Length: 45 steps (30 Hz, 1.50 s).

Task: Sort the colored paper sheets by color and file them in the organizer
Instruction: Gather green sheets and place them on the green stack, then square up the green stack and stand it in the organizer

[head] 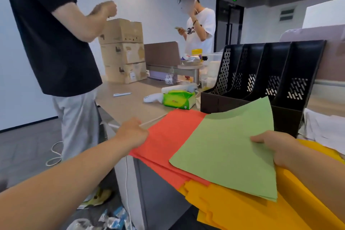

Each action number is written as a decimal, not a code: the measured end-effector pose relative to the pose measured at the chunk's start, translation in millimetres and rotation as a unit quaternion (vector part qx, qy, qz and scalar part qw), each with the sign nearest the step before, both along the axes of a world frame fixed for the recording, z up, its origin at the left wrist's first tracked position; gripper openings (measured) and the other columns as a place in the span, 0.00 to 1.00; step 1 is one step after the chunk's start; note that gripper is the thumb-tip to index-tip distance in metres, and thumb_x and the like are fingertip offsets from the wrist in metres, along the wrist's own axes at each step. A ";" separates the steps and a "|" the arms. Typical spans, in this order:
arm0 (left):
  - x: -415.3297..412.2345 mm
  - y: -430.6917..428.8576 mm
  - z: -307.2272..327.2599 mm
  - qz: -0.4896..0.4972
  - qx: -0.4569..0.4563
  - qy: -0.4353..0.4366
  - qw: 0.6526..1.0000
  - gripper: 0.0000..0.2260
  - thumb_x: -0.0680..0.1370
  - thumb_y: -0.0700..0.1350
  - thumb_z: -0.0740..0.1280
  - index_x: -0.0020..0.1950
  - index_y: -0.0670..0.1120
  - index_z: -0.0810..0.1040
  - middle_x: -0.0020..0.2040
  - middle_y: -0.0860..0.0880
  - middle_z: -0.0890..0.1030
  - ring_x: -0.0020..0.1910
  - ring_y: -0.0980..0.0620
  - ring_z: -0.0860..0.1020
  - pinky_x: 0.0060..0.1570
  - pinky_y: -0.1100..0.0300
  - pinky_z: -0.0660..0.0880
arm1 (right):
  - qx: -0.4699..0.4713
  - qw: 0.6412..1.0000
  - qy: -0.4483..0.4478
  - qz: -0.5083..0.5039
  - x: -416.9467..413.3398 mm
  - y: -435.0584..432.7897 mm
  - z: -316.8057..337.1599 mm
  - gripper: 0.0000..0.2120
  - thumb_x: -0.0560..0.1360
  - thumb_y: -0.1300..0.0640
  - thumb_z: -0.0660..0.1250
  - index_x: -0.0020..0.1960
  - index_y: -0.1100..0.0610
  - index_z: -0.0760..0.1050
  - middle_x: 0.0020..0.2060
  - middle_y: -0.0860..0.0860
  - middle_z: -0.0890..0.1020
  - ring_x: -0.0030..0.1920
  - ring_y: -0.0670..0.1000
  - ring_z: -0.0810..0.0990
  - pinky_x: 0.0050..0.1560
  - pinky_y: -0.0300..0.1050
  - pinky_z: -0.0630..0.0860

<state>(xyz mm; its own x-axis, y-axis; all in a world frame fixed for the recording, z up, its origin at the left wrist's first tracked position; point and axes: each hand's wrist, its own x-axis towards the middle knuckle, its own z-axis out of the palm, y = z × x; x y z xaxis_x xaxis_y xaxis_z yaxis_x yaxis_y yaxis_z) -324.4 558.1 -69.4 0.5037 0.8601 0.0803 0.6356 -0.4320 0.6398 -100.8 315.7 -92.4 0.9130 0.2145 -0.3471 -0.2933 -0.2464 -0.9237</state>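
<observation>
Head view, the only one: the left grip (133, 132) is curled shut on the left edge of the red sheets (168, 136), fingers tucked under and out of sight. The right grip (276, 147) pinches the right edge of a single green sheet (224, 147), thumb on top and fingers hidden beneath. This sheet lies over the red sheets and over a fanned pile of yellow sheets (242, 209) that spreads toward the viewer. Whether the pile rests on the table (134, 102) or hangs off its near edge, I cannot tell.

The black organizer (261, 73) stands on the table straight ahead and slightly right, its four slots side by side with their open mouths facing the person. No coloured paper shows in the slots. The green sheet sits askew, one far corner reaching just in front of the organizer's low front wall. The right grip is the nearer of the two, and the rightmost slots lie directly beyond it. Filing the sheet will likely need it turned upright so that an edge enters a slot.

Further off are a green tissue pack (177, 99), stacked cardboard boxes (123, 50) and two bystanders.
</observation>
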 end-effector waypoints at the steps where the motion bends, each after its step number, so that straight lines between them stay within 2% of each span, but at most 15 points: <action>1: 4.2 -5.1 2.6 -0.006 0.043 0.008 0.999 0.16 0.76 0.43 0.64 0.64 0.46 0.72 0.61 0.43 0.74 0.50 0.46 0.76 0.45 0.59 0.71 | -0.002 1.000 0.010 0.008 3.4 -9.1 0.9 0.21 0.67 0.62 0.74 0.58 0.63 0.73 0.50 0.62 0.80 0.49 0.64 0.80 0.53 0.64 0.76; 3: 17.5 -20.1 6.8 -0.051 0.086 -0.016 0.995 0.20 0.75 0.43 0.64 0.67 0.47 0.71 0.63 0.43 0.73 0.49 0.46 0.77 0.44 0.61 0.71 | 0.004 1.000 0.019 0.006 7.0 -31.3 5.9 0.20 0.68 0.62 0.73 0.58 0.64 0.73 0.50 0.63 0.81 0.48 0.64 0.81 0.51 0.65 0.76; 7: 48.5 -80.8 19.1 -0.170 0.117 -0.057 0.977 0.18 0.74 0.40 0.65 0.64 0.47 0.73 0.55 0.46 0.78 0.43 0.51 0.78 0.37 0.66 0.70 | 0.006 1.000 -0.002 -0.012 -8.3 -89.1 27.4 0.12 0.70 0.64 0.70 0.52 0.65 0.73 0.47 0.63 0.81 0.42 0.62 0.81 0.42 0.57 0.79; 10: 72.5 -137.0 21.3 -0.248 0.120 -0.076 0.958 0.19 0.74 0.40 0.65 0.66 0.47 0.72 0.61 0.46 0.76 0.51 0.48 0.78 0.44 0.62 0.71 | -0.026 0.999 -0.018 -0.022 -15.6 -144.5 34.6 0.05 0.73 0.64 0.68 0.45 0.65 0.72 0.42 0.62 0.80 0.38 0.60 0.78 0.39 0.52 0.76; 13: 97.5 -192.1 17.9 -0.316 0.095 -0.078 0.941 0.18 0.75 0.40 0.64 0.66 0.49 0.72 0.62 0.46 0.73 0.38 0.49 0.78 0.31 0.60 0.72 | -0.049 0.997 -0.014 -0.057 -21.2 -207.7 36.9 0.06 0.74 0.64 0.66 0.47 0.66 0.73 0.36 0.61 0.78 0.31 0.57 0.75 0.31 0.45 0.71; 15: 111.9 -229.2 14.9 -0.356 0.096 -0.076 0.926 0.18 0.76 0.40 0.64 0.65 0.50 0.72 0.63 0.46 0.72 0.38 0.50 0.77 0.29 0.63 0.70 | -0.063 0.994 -0.016 -0.089 -23.6 -250.2 34.5 0.06 0.74 0.64 0.67 0.49 0.66 0.74 0.35 0.61 0.77 0.30 0.56 0.74 0.31 0.44 0.70; 19: 134.0 -295.1 4.1 -0.435 0.147 -0.051 0.887 0.14 0.78 0.43 0.64 0.64 0.50 0.73 0.62 0.47 0.70 0.50 0.47 0.75 0.45 0.60 0.70 | -0.077 0.987 -0.025 -0.137 -32.4 -313.5 26.5 0.04 0.74 0.66 0.66 0.42 0.65 0.72 0.32 0.60 0.76 0.29 0.55 0.73 0.30 0.44 0.69; 24: 165.4 -339.5 -18.2 -0.495 0.200 0.030 0.845 0.17 0.79 0.52 0.62 0.66 0.49 0.71 0.65 0.47 0.71 0.64 0.47 0.71 0.63 0.57 0.67 | -0.103 0.982 -0.060 -0.146 -37.6 -347.5 15.5 0.06 0.76 0.62 0.66 0.44 0.65 0.73 0.33 0.58 0.74 0.30 0.54 0.73 0.30 0.42 0.71; 27: 179.7 -350.0 -26.8 -0.486 0.190 0.038 0.852 0.20 0.80 0.56 0.59 0.68 0.48 0.70 0.67 0.46 0.71 0.67 0.47 0.69 0.66 0.53 0.67 | -0.174 0.952 -0.120 -0.219 -30.8 -376.4 12.1 0.07 0.75 0.63 0.66 0.40 0.64 0.72 0.33 0.57 0.72 0.33 0.54 0.70 0.33 0.44 0.69; 29: 184.8 -351.9 -35.1 -0.468 0.187 0.018 0.864 0.20 0.80 0.56 0.58 0.68 0.46 0.71 0.67 0.46 0.72 0.68 0.47 0.68 0.66 0.54 0.66 | -0.137 0.954 -0.098 -0.249 -30.5 -394.3 14.6 0.05 0.75 0.64 0.65 0.43 0.66 0.71 0.33 0.58 0.72 0.31 0.55 0.71 0.27 0.42 0.73; 30: 185.1 -350.7 -40.1 -0.456 0.183 0.005 0.871 0.21 0.81 0.56 0.58 0.68 0.45 0.71 0.67 0.46 0.72 0.68 0.48 0.68 0.66 0.56 0.65 | -0.106 0.960 -0.075 -0.247 -31.5 -400.6 17.7 0.05 0.76 0.64 0.64 0.46 0.67 0.71 0.34 0.60 0.73 0.31 0.56 0.73 0.27 0.44 0.75; 33: 183.0 -348.1 -56.5 -0.419 0.141 -0.035 0.896 0.22 0.80 0.57 0.59 0.67 0.45 0.73 0.67 0.47 0.74 0.66 0.49 0.70 0.64 0.59 0.65 | -0.027 0.984 0.012 -0.175 -35.7 -409.9 29.0 0.13 0.79 0.61 0.60 0.58 0.69 0.66 0.42 0.66 0.76 0.37 0.61 0.77 0.40 0.55 0.76; 37: 178.0 -348.8 -55.0 -0.383 0.063 -0.107 0.915 0.17 0.78 0.54 0.64 0.64 0.47 0.76 0.66 0.48 0.75 0.63 0.50 0.73 0.57 0.61 0.66 | 0.010 0.991 0.064 -0.120 -33.7 -393.7 26.8 0.16 0.78 0.60 0.59 0.61 0.69 0.65 0.38 0.64 0.79 0.37 0.59 0.80 0.43 0.53 0.78; 41: 175.8 -349.4 -53.1 -0.394 0.067 -0.080 0.913 0.16 0.77 0.50 0.67 0.63 0.48 0.76 0.65 0.49 0.76 0.63 0.51 0.72 0.58 0.63 0.66 | -0.030 0.993 0.069 -0.091 -27.0 -377.3 27.0 0.11 0.78 0.57 0.60 0.52 0.65 0.67 0.36 0.59 0.77 0.32 0.55 0.74 0.36 0.45 0.73; 45: 175.3 -350.0 -51.1 -0.394 0.066 -0.083 0.913 0.15 0.77 0.47 0.67 0.62 0.47 0.77 0.64 0.49 0.76 0.63 0.52 0.72 0.58 0.63 0.65 | -0.051 0.989 0.130 -0.050 -26.1 -380.6 32.2 0.12 0.77 0.53 0.61 0.47 0.63 0.73 0.35 0.56 0.75 0.31 0.53 0.73 0.34 0.41 0.72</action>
<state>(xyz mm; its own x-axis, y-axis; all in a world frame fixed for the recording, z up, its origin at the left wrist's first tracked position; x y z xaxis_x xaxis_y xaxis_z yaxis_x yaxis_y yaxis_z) -149.1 208.1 -120.5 0.9332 0.2141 0.2887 -0.0062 -0.7934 0.6086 -126.9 -64.9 -60.2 0.8043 0.0803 -0.5887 -0.5457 -0.2920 -0.7854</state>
